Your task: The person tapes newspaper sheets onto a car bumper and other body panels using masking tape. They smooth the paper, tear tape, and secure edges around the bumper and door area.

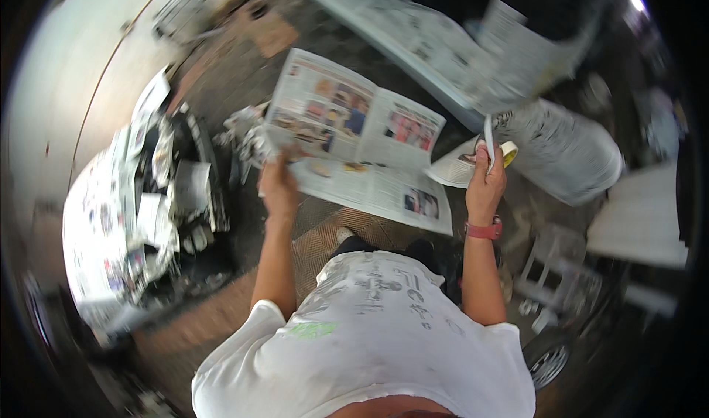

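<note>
An open newspaper sheet (332, 130) with coloured pictures spreads out in front of me, smeared a little by motion. My left hand (278, 187) is closed on its left edge. Over on the right side, my right hand (484, 183) has its fingers wrapped around a roll of tape (509, 153), which shows a yellow inner ring. A pale folded piece of paper (452, 168) sticks out beside that hand, near the sheet's right edge; whether the fingers grip it too, I cannot tell.
To the left stands a vehicle front (96, 226) masked with newspaper, its dark middle exposed. A long pale panel (399, 34) lies at the far side. Paper-covered rounded part (561, 152), stool-like frame (561, 266) and wheel (550, 365) are on the right. Crumpled paper (247, 134) lies behind my left hand.
</note>
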`<state>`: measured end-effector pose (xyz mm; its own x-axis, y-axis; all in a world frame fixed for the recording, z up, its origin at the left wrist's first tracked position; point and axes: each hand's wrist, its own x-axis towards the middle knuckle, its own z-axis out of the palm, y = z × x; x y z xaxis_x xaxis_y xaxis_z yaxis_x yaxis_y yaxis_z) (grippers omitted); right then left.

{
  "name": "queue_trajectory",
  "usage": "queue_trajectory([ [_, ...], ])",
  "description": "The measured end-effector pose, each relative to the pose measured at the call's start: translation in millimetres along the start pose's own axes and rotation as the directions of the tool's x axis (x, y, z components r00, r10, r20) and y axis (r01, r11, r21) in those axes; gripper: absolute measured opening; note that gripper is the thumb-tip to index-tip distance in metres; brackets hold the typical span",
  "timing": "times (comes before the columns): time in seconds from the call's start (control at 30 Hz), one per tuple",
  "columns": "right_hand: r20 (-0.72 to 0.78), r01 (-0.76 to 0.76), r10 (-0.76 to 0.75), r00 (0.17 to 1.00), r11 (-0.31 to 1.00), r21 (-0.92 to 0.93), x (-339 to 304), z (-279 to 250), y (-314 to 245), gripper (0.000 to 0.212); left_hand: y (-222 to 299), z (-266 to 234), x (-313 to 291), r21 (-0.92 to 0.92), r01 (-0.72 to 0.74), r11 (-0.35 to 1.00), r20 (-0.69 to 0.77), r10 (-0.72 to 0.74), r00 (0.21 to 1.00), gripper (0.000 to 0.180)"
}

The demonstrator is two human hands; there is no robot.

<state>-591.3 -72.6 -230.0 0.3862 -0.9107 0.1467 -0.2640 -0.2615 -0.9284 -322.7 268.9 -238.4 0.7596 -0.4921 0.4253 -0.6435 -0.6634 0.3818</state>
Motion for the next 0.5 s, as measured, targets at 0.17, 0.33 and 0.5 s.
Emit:
queue_trajectory([
  [0.17, 0.646, 0.624, -0.456, 0.612, 0.780, -0.041, -7, 151, -128, 0.032, 15, -17, 26, -0.418, 0.285, 0.863, 0.316, -0.156, 0.936, 0.051],
  [0.33, 0.832, 0.822, -0.529, 0.168, 0.541, 0.178, -105, 309, -176, 0.027, -89, -27, 21, -0.628, 0.778, 0.024, 0.762, -0.185, 0.621, 0.076],
  [0.5, 0.774, 0.738, -0.585, 0.244, 0.629, 0.243, -170, 361, -203, 0.088, -179, -68, 15, -0.690, 0.479, -0.543, 0.723, -0.552, 0.416, 0.057],
])
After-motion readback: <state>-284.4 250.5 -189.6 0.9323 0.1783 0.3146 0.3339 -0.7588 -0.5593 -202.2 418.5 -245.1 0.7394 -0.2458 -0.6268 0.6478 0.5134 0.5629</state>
